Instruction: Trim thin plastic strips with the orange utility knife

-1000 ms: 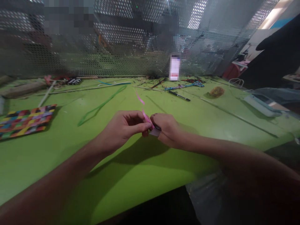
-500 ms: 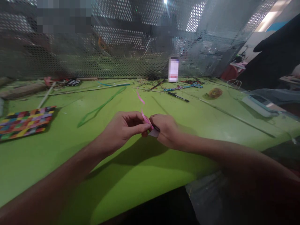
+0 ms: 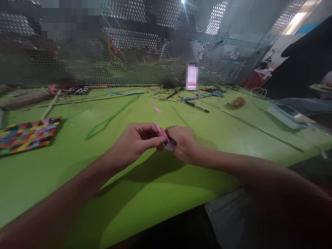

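Over the front middle of the table, my left hand (image 3: pixel 138 140) is closed, thumb and fingers pinching a thin pink strip (image 3: pixel 160 130). One end of the strip curls up above the fingers. My right hand (image 3: pixel 185 143) is closed close beside it, gripping a small dark object (image 3: pixel 172 140), mostly hidden by the fingers. A pale flat piece (image 3: pixel 170 147) sticks out below that object, and its kind I cannot make out. The strip's lower end meets the dark object between the two hands. Another curled pink strip (image 3: pixel 155 105) lies on the table beyond.
On the green table (image 3: pixel 145 200) lie a colourful woven mat (image 3: pixel 31 135), a green looped strip (image 3: pixel 111 119), a black pen (image 3: pixel 197 107) and a long thin stick (image 3: pixel 259 128). A lit phone (image 3: pixel 192 76) leans on the perforated metal screen (image 3: pixel 145 65). A white box (image 3: pixel 286 117) sits right.
Both hands keep their grips in almost the same place. Only a very slight shift of the hands and the pink strip shows.
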